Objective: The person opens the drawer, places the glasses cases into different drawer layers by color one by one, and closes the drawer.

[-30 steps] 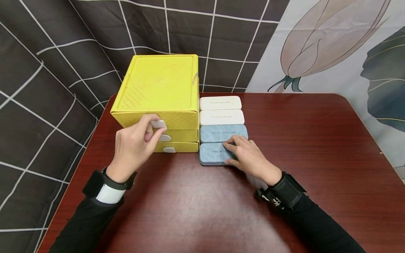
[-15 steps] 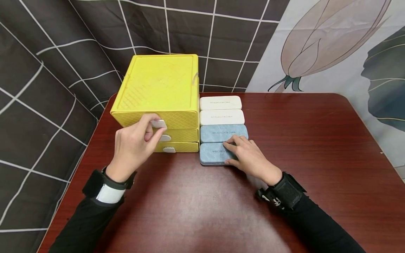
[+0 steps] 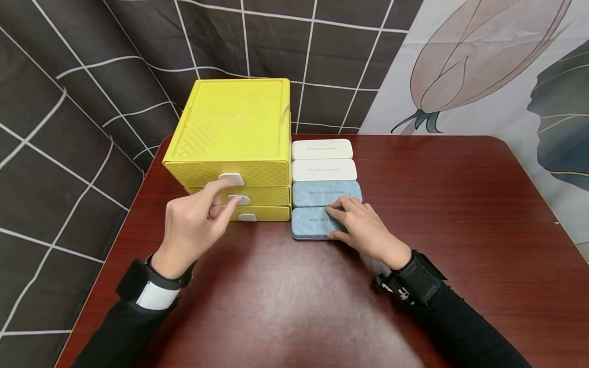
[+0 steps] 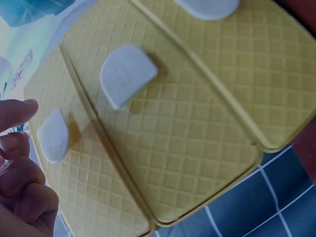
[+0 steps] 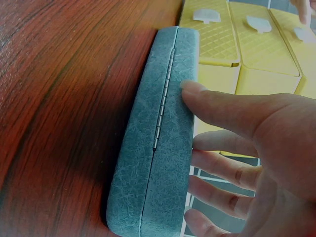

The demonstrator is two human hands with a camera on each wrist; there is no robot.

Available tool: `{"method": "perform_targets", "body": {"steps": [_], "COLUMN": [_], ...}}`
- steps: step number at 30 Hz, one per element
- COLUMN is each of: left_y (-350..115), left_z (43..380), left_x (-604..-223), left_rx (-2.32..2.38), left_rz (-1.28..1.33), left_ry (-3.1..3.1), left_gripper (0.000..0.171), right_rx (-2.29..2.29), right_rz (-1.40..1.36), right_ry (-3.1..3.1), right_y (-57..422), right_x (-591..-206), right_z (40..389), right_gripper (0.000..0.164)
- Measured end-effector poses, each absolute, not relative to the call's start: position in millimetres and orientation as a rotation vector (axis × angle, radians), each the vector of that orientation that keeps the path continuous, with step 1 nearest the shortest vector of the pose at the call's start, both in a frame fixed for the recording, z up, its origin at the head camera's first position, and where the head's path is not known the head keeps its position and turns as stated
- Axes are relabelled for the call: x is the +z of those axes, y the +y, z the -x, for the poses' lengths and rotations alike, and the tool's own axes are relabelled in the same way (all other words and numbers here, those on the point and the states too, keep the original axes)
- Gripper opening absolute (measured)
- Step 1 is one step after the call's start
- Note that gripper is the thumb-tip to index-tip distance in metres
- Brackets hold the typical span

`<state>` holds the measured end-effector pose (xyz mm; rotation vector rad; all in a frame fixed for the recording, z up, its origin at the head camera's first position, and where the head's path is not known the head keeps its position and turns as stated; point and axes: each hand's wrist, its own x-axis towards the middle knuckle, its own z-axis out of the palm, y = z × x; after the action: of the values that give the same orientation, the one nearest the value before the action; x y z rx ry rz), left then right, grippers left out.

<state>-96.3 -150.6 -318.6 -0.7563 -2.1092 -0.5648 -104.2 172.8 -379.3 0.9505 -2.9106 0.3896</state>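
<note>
right grip (image 3: 363, 225) on nearest case (image 3: 312, 223)

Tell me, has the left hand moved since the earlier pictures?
Yes: in the head view, the left hand has moved slightly downward, away from the top white tab on the yellow drawer box.

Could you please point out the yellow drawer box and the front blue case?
Yellow drawer box (image 3: 235, 133): head view, on its top panel.
Front blue case (image 3: 311, 225): head view, on the lid's uncovered left part.
</note>
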Motion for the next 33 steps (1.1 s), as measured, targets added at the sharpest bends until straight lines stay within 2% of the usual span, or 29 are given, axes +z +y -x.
{"method": "perform_targets", "body": {"steps": [14, 33], "left_y": [-160.0, -159.6], "left_z": [95.4, 105.4], "left_x": [-354.5, -364.8], "left_rx": [-0.545, -0.459], "left_rz": [0.73, 0.715], "left_ry": [-2.283, -2.333], "left_gripper": [0.028, 0.024], "right_rx": [0.391, 0.401], "right_rz": [-0.947, -0.928], "right_ry": [-2.91, -2.937], "right_y": [174.0, 173.1], "right_x": [-381.6, -381.7], "right_z": [105.2, 105.1], "right_gripper": [0.059, 0.058]}}
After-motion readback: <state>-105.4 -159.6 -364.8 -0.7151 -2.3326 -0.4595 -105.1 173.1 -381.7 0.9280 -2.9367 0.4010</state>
